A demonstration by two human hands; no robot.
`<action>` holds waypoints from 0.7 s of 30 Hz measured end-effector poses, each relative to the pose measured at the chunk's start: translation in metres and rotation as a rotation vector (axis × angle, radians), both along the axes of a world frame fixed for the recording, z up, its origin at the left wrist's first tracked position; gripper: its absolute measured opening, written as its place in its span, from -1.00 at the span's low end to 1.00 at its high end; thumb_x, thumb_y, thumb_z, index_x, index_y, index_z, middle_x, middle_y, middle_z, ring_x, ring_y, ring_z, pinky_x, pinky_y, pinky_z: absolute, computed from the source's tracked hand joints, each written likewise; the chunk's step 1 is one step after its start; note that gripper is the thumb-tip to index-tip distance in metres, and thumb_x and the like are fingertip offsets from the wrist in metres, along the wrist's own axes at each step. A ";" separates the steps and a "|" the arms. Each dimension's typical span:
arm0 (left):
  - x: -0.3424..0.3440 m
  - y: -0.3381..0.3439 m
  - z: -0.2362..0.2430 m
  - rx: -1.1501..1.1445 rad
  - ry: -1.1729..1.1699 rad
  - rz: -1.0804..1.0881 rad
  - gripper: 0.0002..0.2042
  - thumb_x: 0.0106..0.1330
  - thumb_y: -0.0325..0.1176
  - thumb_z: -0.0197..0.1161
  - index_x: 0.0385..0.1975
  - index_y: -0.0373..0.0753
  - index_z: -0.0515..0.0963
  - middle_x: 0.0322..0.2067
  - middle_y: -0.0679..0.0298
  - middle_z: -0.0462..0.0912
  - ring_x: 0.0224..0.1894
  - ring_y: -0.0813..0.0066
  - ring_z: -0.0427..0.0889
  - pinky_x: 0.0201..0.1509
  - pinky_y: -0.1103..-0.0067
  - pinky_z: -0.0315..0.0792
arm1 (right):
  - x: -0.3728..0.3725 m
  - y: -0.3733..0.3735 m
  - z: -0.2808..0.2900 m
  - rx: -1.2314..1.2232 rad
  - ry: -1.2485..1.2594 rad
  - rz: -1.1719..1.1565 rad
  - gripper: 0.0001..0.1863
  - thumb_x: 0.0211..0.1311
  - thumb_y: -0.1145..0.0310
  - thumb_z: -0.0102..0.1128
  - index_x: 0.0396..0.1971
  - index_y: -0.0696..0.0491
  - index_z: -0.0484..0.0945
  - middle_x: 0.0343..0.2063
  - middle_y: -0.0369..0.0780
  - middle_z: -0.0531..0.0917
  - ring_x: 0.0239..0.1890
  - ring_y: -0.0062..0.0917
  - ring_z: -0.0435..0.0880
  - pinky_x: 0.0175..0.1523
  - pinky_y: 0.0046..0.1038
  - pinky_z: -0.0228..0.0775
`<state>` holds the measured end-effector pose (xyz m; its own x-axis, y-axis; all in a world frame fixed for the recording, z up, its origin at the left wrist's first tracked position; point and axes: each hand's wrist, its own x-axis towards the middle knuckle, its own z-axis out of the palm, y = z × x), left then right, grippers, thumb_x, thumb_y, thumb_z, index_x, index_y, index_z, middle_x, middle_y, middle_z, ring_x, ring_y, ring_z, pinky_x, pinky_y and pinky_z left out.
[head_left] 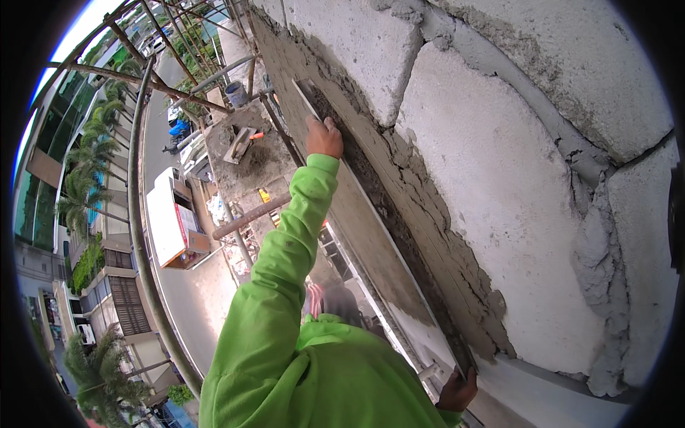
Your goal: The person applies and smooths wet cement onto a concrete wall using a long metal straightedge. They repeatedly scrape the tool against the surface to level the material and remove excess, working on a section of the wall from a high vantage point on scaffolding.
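Note:
A long straightedge [394,228] lies slantwise against the wall, its face smeared with dark wet mortar. Near its upper end, my left hand [325,135] is closed around the edge, the arm stretched out in a green sleeve. My right hand [457,391] grips the lower end at the bottom right, its fingers partly hidden. Fresh, cracked mortar [432,203] runs in a rough band along the upper side of the straightedge. Smoother grey plaster [371,242] shows below it. Pale wall blocks [492,185] with lumpy mortar joints fill the right side.
On a mortar-covered board [267,121] rests a trowel [241,145] with an orange handle. A bucket [236,94] stands beyond it. Scaffold poles [143,214] cross the left and the middle. Far below are a street, a white truck [168,221] and palm trees [100,371].

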<state>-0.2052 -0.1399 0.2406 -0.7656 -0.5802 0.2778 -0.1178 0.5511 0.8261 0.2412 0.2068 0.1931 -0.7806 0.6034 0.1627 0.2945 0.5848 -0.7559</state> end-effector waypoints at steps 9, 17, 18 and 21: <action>0.041 0.038 0.011 0.084 0.176 -0.121 -0.77 0.17 -0.31 -0.10 -0.36 -0.37 0.15 -0.54 -0.25 0.41 -0.43 -0.21 0.38 -0.37 0.21 0.25 | 0.029 0.031 -0.003 0.031 -0.135 0.081 -0.68 -0.01 0.56 -0.10 -0.22 0.40 0.29 -0.36 0.03 0.49 -0.32 -0.34 0.52 -0.18 -0.49 0.34; 0.031 0.033 0.005 0.000 0.077 -0.076 -0.76 0.15 -0.31 -0.08 -0.39 -0.40 0.18 -0.53 -0.25 0.41 -0.41 -0.20 0.39 -0.36 0.22 0.25 | 0.037 0.028 0.016 -0.120 0.006 0.032 -0.64 0.03 0.46 -0.04 -0.22 0.42 0.27 -0.31 0.06 0.45 -0.26 -0.35 0.48 -0.18 -0.47 0.34; 0.039 0.041 0.012 0.002 0.091 -0.085 -0.76 0.15 -0.31 -0.08 -0.39 -0.40 0.18 -0.54 -0.25 0.41 -0.41 -0.20 0.39 -0.36 0.22 0.25 | 0.044 0.032 0.015 -0.034 -0.014 0.040 -0.63 0.03 0.44 -0.03 -0.21 0.42 0.26 -0.30 0.07 0.44 -0.26 -0.35 0.48 -0.18 -0.46 0.34; 0.048 0.044 0.014 0.049 0.122 -0.109 -0.76 0.14 -0.32 -0.08 -0.39 -0.41 0.18 -0.56 -0.23 0.42 -0.43 -0.19 0.40 -0.36 0.22 0.26 | 0.064 0.045 0.003 0.115 -0.038 0.038 -0.59 0.04 0.40 -0.02 -0.20 0.42 0.24 -0.30 0.09 0.41 -0.25 -0.33 0.47 -0.17 -0.45 0.34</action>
